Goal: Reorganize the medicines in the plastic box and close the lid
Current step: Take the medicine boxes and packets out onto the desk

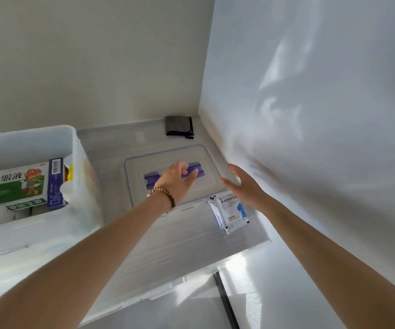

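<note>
One translucent plastic box (73, 143) stood left, one flat lid (168, 155) beside it. Our left hand (175, 179) lay over its purple handle (151, 181), grip unclear; our right hand (241, 184) spread open at the rim.

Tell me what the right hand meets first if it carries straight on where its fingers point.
Probably the right edge of the clear, blue-rimmed plastic lid; the right hand points at it, though its height above is unclear.

I observe the left hand (176, 180) over the purple handle (197, 170) of the translucent blue-sealed plastic lid (168, 154) on the counter (111, 148); grip undetermined. The right hand (240, 184), fingers straight, at lid's right edge.
</note>
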